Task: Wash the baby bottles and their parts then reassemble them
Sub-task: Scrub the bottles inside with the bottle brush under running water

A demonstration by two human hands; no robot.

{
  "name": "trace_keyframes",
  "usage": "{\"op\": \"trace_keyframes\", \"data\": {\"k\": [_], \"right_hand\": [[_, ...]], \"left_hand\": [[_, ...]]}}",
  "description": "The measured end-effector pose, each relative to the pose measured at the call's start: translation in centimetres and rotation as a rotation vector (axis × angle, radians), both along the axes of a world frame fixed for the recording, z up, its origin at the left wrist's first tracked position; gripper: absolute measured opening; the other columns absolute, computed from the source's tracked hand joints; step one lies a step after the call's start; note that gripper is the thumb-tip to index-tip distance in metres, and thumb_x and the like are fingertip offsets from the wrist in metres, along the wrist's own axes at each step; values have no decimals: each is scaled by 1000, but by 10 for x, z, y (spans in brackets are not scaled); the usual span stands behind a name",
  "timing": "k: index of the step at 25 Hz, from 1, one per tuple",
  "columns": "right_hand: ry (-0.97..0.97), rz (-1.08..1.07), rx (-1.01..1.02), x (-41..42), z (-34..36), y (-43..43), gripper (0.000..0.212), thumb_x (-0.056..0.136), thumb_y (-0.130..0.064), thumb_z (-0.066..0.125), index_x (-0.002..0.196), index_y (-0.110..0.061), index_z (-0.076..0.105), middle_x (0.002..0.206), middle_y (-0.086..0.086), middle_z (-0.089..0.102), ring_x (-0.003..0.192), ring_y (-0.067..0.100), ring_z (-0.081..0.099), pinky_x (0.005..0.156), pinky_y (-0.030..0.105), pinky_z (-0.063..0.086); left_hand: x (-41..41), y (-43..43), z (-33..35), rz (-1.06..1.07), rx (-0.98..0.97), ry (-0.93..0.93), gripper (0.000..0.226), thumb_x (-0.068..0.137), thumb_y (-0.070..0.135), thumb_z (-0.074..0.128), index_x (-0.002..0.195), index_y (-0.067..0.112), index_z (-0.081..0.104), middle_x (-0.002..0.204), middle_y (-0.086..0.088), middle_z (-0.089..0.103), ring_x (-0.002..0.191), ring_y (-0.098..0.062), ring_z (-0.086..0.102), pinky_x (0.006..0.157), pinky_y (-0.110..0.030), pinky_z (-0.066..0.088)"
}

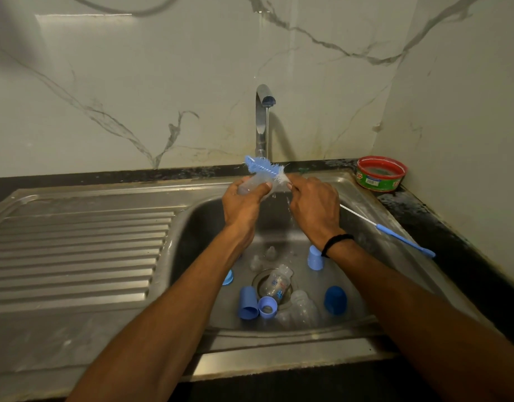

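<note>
**Steel sink, one bottle under the brush**

Head view: the left hand is clamped round a clear bottle, held on its side just under the running tap. The right hand grips the near end of a blue brush. Its bristles lie along the top of the bottle, outside it, and its handle is hidden in the fingers. Both hands are close together over the far part of the sink.

Down in the basin lie the other pieces. A printed bottle sits over the drain with a plain one beside it. Around them are blue caps, a blue ring and clear teats, all loose and apart. A thin brush rests on the right rim. A red tub stands on the tabletop in the corner.

By my reading the task is at an early stage. One bottle is being scrubbed. The other bottles and small parts look not yet washed. Nothing is put together, so rinsing and all the reassembly are left.
</note>
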State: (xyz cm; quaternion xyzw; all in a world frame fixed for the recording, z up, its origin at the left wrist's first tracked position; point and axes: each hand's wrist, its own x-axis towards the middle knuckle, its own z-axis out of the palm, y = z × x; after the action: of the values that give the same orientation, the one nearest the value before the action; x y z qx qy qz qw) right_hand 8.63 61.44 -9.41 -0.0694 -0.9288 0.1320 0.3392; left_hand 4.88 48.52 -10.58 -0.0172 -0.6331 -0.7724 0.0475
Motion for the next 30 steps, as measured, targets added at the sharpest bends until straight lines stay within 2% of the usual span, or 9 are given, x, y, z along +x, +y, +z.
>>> {"op": "trace_keyframes", "data": {"k": [4,8,11,13,15,20,26,30], "right_hand": [[1,-18,7,1,-1,3,29,95,-18,54,122,-21,65,86,8,66,78,26,61,76,39,51],[21,20,4,2,2,1,28,96,-16,54,122,-20,65,82,8,65,72,24,59,73,39,52],[38,45,-46,3,-1,3,30,94,-14,54,121,-20,66,85,7,67,73,23,59,71,36,50],[46,57,-83,4,-1,8,28,95,-17,53,118,-22,68,84,6,68,71,21,57,65,29,42],[56,52,-111,4,0,15,25,98,-20,52,116,-22,69,84,5,68,72,20,58,64,28,41],[76,83,-88,4,1,19,24,96,-18,53,111,-23,72,84,4,70,73,23,60,69,35,52],[29,-5,-46,3,3,46,20,91,-19,58,101,-25,75,85,5,71,80,27,62,86,48,49],[-11,64,-50,2,4,60,16,86,-16,61,84,-27,72,76,1,68,77,25,59,80,47,48]], "left_hand": [[4,3,-5,-53,-56,19,53,78,17,84,126,16,60,117,-1,67,105,-16,66,85,-23,58],[-8,-5,-4,-53,125,-78,55,78,23,85,126,14,61,119,-9,69,108,-25,69,95,-43,58],[-7,-10,-8,-125,270,-200,56,82,30,81,129,10,58,123,-13,68,108,-26,70,90,-36,60],[-6,-15,-5,-79,341,-243,54,83,40,79,124,9,60,117,-14,70,105,-26,71,85,-32,61],[-12,-21,-3,-33,414,-275,58,83,49,76,123,10,61,115,-14,70,103,-26,72,85,-32,61],[-21,-31,-8,24,516,-308,54,89,46,70,124,7,60,116,-16,70,100,-26,73,91,-38,60],[-26,-34,-4,120,535,-335,50,93,43,66,124,4,59,116,-16,69,98,-25,72,83,-33,62],[-25,-34,-4,130,497,-312,52,92,42,68,125,4,59,118,-15,68,104,-28,70,79,-31,63]]}}
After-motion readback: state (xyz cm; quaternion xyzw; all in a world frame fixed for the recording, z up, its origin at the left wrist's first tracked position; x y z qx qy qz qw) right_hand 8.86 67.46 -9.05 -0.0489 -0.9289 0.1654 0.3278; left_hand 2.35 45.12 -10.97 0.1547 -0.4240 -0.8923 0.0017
